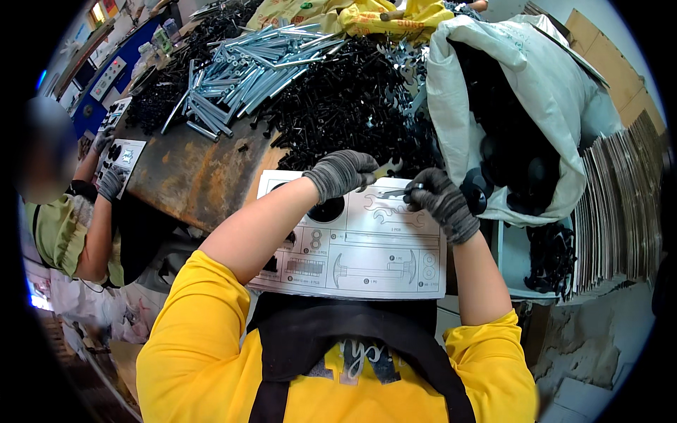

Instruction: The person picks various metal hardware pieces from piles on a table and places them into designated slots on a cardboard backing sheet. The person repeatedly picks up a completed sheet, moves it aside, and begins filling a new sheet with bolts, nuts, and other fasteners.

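Observation:
A white printed sheet (338, 283) with part outlines lies in front of me at the table's near edge. My right hand (446, 206), in a grey knit glove, is closed at the sheet's upper right, its fingertips on a small metal wrench (392, 192) above the printed wrench outlines. My left hand (340, 176), gloved alike, is curled over the sheet's top edge; what its fingers hold, if anything, is hidden. Below it a round black disc (326, 211) lies on the sheet. Smaller black parts (270, 265) sit at the sheet's left side, partly behind my left forearm.
Beyond the sheet lies a heap of black bolts (338, 106), with silver rods (257, 70) at its left and loose wrenches (405, 63) at its right. A white sack (557, 92) of black discs stands right, beside stacked cardboard (620, 204). A co-worker (70, 233) works at left.

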`<state>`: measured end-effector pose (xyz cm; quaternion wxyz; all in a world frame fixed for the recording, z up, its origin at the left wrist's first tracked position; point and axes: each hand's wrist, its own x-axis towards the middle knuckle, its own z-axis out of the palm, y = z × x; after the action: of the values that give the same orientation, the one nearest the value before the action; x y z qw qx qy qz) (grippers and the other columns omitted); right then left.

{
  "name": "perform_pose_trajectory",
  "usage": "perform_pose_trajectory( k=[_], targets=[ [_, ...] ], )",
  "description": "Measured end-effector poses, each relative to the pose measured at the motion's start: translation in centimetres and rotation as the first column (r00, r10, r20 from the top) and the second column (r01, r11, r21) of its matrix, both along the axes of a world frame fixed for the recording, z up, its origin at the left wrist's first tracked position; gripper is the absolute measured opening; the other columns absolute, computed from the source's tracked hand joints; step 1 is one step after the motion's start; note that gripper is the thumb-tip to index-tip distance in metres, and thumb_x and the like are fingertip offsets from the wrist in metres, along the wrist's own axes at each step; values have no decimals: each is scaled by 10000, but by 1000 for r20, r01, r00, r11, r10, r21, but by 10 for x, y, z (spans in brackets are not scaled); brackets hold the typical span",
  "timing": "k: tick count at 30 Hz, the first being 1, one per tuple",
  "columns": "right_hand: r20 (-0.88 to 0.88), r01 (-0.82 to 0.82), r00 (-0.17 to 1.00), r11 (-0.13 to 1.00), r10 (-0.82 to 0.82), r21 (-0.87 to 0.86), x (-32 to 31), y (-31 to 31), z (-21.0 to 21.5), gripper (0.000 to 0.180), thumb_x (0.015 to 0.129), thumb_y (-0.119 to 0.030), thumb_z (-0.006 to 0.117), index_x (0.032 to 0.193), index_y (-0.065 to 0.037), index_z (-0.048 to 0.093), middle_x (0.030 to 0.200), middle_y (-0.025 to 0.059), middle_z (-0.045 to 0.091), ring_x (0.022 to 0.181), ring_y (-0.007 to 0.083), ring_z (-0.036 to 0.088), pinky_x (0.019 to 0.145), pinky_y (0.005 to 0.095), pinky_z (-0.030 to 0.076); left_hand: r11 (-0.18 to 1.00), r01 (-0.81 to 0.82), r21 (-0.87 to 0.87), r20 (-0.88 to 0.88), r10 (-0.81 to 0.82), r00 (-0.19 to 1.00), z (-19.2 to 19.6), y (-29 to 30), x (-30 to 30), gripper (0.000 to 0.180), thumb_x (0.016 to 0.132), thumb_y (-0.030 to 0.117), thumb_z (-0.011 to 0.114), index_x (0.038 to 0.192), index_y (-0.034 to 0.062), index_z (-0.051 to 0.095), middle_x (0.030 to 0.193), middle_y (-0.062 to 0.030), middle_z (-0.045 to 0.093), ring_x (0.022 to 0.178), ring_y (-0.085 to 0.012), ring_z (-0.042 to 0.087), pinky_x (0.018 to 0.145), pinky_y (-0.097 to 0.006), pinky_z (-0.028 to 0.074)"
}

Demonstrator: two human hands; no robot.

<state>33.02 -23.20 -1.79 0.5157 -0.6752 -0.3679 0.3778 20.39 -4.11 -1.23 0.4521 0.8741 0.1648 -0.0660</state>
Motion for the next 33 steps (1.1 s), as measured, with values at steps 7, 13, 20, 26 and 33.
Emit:
perform_pose_trajectory(
  k=[7, 13, 20, 26, 33],
  targets=[
    [752, -60, 643, 988, 146, -141, -10, -38, -16, 200, 723, -75, 619, 920, -65, 590, 911, 89, 598, 858, 238, 574, 795, 345, 464, 798, 257, 545, 2, -307, 952, -18, -18, -1, 326, 746, 267, 653, 1033, 121, 605, 913, -70, 612, 849, -225, 593, 762, -321, 475],
    [732, 190, 539, 786, 417, -588, -39, -30, -1, 343, 775, -297, 577, 1026, -64, 572, 962, 134, 554, 944, 267, 534, 832, 365, 434, 653, 390, 649, -241, -310, 920, -6, -23, -11, 247, 714, 208, 657, 952, 161, 613, 891, -68, 577, 856, -235, 576, 746, -340, 476],
    [804, 286, 547, 851, 232, -440, -39, -31, -17, 351, 770, -280, 582, 1038, -54, 563, 935, 137, 565, 901, 272, 546, 817, 364, 438, 637, 340, 692, -96, -386, 918, -24, -27, -10, 179, 729, 190, 630, 905, 161, 612, 839, -67, 575, 804, -240, 578, 707, -341, 486],
    [795, 296, 587, 873, 153, -386, -37, -33, -22, 318, 749, -250, 603, 999, -55, 575, 909, 138, 569, 879, 275, 549, 792, 376, 443, 627, 358, 692, -90, -417, 904, -28, -25, -8, 179, 733, 209, 620, 907, 166, 612, 835, -83, 572, 770, -248, 582, 670, -355, 492],
    [852, 263, 522, 943, 36, -201, -41, -40, -24, 304, 710, -219, 638, 958, -53, 580, 866, 129, 568, 813, 280, 558, 731, 381, 458, 654, 314, 688, -78, -364, 928, -12, -19, -18, 317, 765, 301, 590, 1043, 149, 584, 949, -113, 561, 886, -270, 568, 779, -372, 463]
  ],
)
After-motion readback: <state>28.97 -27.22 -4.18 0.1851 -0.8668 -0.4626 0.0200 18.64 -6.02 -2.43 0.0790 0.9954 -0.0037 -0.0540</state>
